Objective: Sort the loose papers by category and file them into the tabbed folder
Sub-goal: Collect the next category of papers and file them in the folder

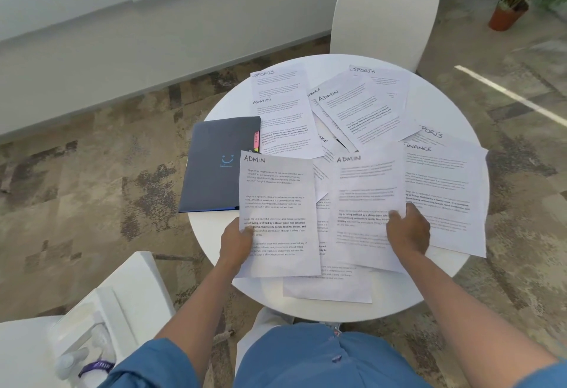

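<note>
Several printed sheets headed ADMIN, SPORTS or FINANCE lie scattered over the round white table (pixel 429 289). My left hand (pixel 236 242) pinches the left edge of one ADMIN sheet (pixel 276 203), lifted near the table's front left. My right hand (pixel 408 231) grips the right edge of a second ADMIN sheet (pixel 365 197), blurred and raised over the pile. A FINANCE sheet (pixel 445 191) lies just right of it. The dark grey tabbed folder (pixel 214 163) lies closed at the table's left edge, pink and yellow tabs (pixel 256 141) sticking out of its right side.
A white chair (pixel 383 13) stands behind the table. A white seat (pixel 129 289) with a bottle and clutter is at my lower left. A potted plant (pixel 509 10) stands far right on the patterned carpet. More SPORTS and ADMIN sheets (pixel 282 105) cover the table's far half.
</note>
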Action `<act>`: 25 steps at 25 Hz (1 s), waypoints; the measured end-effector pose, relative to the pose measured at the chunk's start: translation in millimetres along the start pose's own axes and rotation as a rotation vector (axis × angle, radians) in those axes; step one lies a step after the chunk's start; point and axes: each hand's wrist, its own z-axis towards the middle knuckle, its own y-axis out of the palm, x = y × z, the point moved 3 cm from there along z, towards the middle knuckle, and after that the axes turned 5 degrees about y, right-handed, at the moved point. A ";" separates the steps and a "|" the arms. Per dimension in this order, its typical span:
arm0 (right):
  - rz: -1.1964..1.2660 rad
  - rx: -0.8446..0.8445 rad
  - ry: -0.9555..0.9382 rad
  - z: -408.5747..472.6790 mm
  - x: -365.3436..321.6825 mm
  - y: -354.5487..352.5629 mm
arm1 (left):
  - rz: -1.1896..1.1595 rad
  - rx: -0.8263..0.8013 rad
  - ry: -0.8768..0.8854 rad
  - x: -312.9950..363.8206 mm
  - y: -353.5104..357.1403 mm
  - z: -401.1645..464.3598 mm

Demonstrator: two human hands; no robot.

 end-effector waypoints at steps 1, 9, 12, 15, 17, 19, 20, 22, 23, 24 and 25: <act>0.040 0.008 -0.014 -1.9 -8.6 -4.7 | -0.009 0.007 -0.002 -0.5 -1.1 -0.8; 0.413 0.013 -0.201 -13.1 -58.2 -30.4 | -0.069 0.031 0.026 2.4 -4.7 -2.2; 0.465 -0.022 -0.243 -18.6 -62.1 -21.2 | -0.092 0.016 0.077 10.9 -2.2 -4.5; 0.546 0.036 -0.211 -25.1 -66.5 -19.8 | -0.066 0.016 0.103 14.3 -2.5 -5.1; 0.606 0.070 -0.209 -25.9 -71.1 -24.9 | -0.048 0.034 0.102 10.8 -5.3 -5.3; 0.637 0.089 -0.213 -24.9 -75.0 -31.0 | -0.042 0.038 0.089 6.4 -7.3 -6.1; 0.645 0.097 -0.213 -24.4 -76.0 -33.5 | -0.040 0.040 0.078 3.9 -7.8 -6.7; 0.662 0.105 -0.219 -23.4 -77.3 -36.4 | -0.041 0.052 0.064 -0.7 -7.4 -7.5; 0.667 0.101 -0.226 -22.8 -77.3 -36.7 | -0.040 0.056 0.063 0.1 -7.4 -9.2; 0.669 0.099 -0.232 -22.7 -77.0 -35.9 | -0.042 0.061 0.065 1.4 -7.5 -10.3; 0.673 0.098 -0.238 -23.4 -76.5 -35.0 | -0.043 0.063 0.070 2.5 -7.3 -10.9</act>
